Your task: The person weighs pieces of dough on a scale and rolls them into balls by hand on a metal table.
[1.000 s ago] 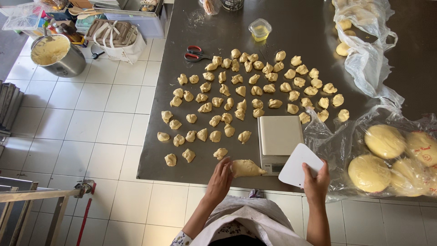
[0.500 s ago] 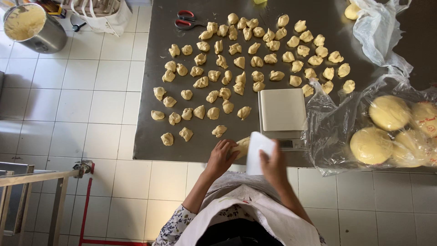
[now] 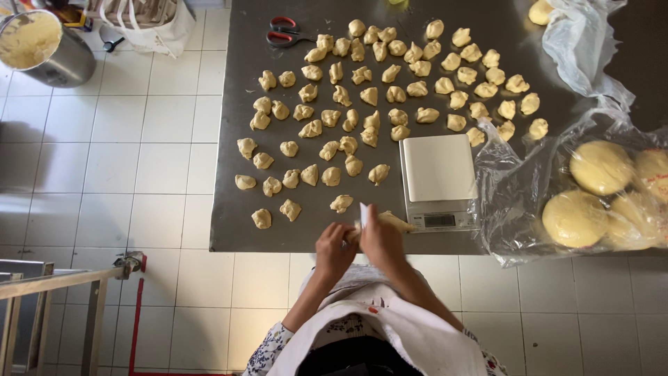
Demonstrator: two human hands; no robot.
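Both hands have closed in since a moment ago; scraper [image 3: 362, 214] now stands edge-down on the dough strip [image 3: 393, 222], just left of the scale [image 3: 438, 182]. Right hand [image 3: 382, 241] clenched on scraper, left hand [image 3: 335, 248] pinching dough. Best cut straight down, even portions. Forearms converge over the table [image 3: 229, 209] edge.

Right hand [image 3: 385, 240] has swung the white scraper [image 3: 362, 214] from flat and well right of the dough strip [image 3: 391, 221] to edge-on against it. Left hand [image 3: 334, 249] apparently now grips the strip's near end.
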